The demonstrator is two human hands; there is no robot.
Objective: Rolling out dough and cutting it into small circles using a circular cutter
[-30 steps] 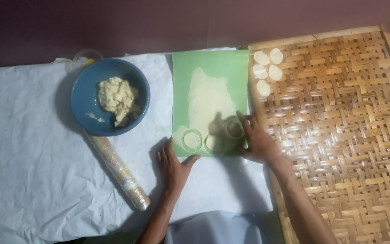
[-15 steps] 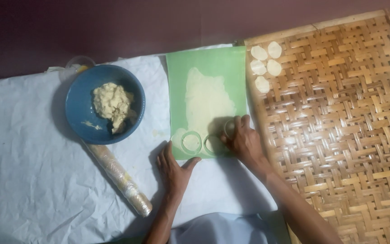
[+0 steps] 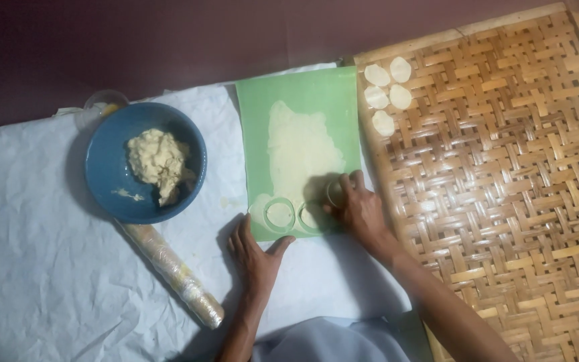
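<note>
Fingers [image 3: 346, 188] of your right hand [image 3: 360, 211] clamp the round cutter [image 3: 335, 193]; left hand [image 3: 257, 255] lies flat, fingers together, at six o'clock of the soft, tearable dough sheet [image 3: 303, 154]; lift cut rounds by their edges.

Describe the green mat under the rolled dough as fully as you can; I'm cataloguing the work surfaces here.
The green mat is a thin, flat, rectangular sheet, apparently plastic, lying on the white cloth between the blue bowl and the woven bamboo tray. A pale sheet of rolled dough covers its middle, with round cut-outs near its lower edge. The left hand rests flat at its lower edge; the right hand presses down at its lower right corner.
</note>
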